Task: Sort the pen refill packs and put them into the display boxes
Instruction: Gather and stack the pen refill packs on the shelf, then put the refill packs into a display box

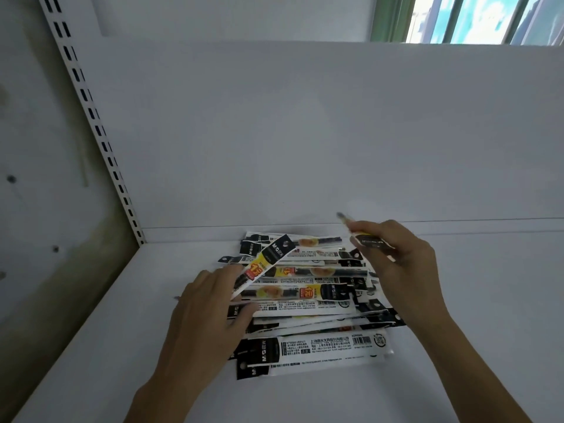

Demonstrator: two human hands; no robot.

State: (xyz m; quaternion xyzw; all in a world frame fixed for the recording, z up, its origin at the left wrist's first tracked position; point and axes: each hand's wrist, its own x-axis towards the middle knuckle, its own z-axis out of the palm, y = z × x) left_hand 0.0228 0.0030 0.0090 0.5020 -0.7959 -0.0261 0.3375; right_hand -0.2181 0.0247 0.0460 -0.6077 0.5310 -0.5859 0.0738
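A loose pile of pen refill packs (pixel 311 303), long narrow sleeves printed black, white and yellow, lies on a white shelf (pixel 457 346). My left hand (pixel 207 315) rests on the pile's left side and pinches one pack (pixel 265 264), which tilts up towards the upper right. My right hand (pixel 403 264) hovers over the pile's right end and grips another pack (pixel 366 239); its clear tip sticks out up and to the left. No display boxes are in view.
A white back panel (pixel 305 132) rises behind the shelf. A slotted metal upright (pixel 91 123) runs diagonally at the left, with a grey wall beyond it. A window (pixel 482 16) shows at the top right.
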